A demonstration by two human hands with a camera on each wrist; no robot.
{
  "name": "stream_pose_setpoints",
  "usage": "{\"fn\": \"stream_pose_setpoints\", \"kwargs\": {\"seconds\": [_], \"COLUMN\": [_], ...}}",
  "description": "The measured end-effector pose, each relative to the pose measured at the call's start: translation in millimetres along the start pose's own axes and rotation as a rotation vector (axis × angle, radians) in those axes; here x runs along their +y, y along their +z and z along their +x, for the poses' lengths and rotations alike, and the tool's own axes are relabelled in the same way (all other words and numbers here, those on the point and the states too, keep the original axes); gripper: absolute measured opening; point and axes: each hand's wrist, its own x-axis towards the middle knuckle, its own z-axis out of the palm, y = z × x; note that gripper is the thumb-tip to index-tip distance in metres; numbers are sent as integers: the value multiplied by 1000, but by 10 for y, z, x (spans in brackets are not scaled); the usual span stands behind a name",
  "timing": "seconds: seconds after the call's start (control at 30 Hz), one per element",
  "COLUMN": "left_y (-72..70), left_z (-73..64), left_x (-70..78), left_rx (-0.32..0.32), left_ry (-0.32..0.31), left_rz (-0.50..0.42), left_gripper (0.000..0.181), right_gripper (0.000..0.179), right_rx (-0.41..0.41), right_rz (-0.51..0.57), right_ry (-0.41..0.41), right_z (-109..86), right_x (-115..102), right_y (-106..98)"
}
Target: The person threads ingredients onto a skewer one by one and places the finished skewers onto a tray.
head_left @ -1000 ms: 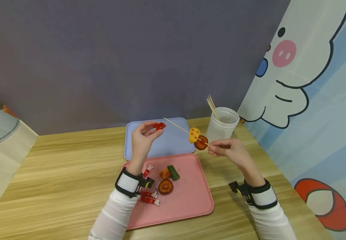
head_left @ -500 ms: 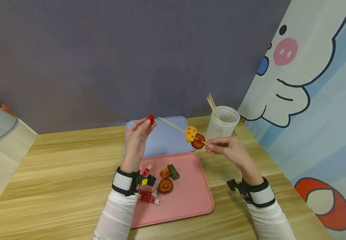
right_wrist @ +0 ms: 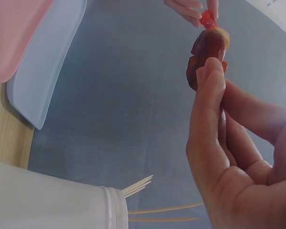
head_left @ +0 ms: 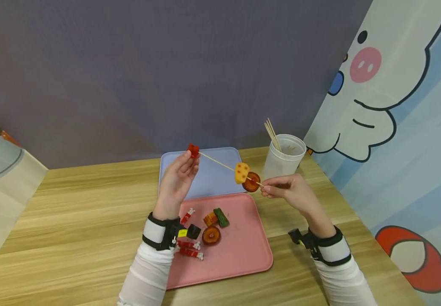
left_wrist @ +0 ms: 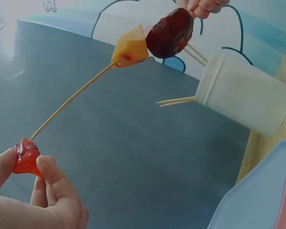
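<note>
Between thumb and fingers, my left hand [head_left: 178,180] pinches a small glossy red piece [left_wrist: 26,157]. The tip of a thin wooden skewer [left_wrist: 74,96] meets that piece's edge; whether it has pierced in, I cannot tell. My right hand [head_left: 294,193] pinches the skewer's other end, tilting it up to the left. Threaded on it near the right fingers are a dark brown round piece [head_left: 251,182], like a mushroom cap, and a yellow spotted wedge [head_left: 241,173] resembling cheese. Both hands are raised over the table, around the blue tray [head_left: 212,187].
A pink tray [head_left: 239,255] at the front carries another brown round piece [head_left: 211,235], a corn-like piece [head_left: 210,219], a green piece [head_left: 221,217] and several red-and-white sticks [head_left: 190,253]. A white tub [head_left: 281,165] holding skewers [head_left: 272,135] stands at back right, near the grey wall.
The left hand has moved left and turned, bringing the red piece to the skewer's tip. The right hand has shifted slightly left with the skewer.
</note>
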Motion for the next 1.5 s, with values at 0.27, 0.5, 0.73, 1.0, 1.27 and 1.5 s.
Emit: {"fn": "stream_pose_setpoints", "kwargs": {"seconds": [0.27,0.5,0.73,1.0,1.27,1.5], "left_y": [16,20,19,12,3,0], "left_z": [-3,4,2,14,9,-22], "left_x": [-18,-27,-14,0,0,19], "left_rx": [15,19,7,-20,-34,-55], "left_ry": [-8,3,14,43,39,3], "left_rz": [-18,-11,-18,-63,-78,-150], "left_gripper": [18,13,10,13,13,21], "right_gripper": [28,26,26,27,27,25], "right_rx": [-4,1,1,3,9,17], "right_rz": [-9,-15,-15,-40,-38,-45], "right_ry": [-2,-14,-19,-19,-26,-32], "right_z": [-2,-1,1,-25,-40,-52], "right_x": [-6,5,14,-18,-30,-49], "right_y": [9,17,20,22,21,31]}}
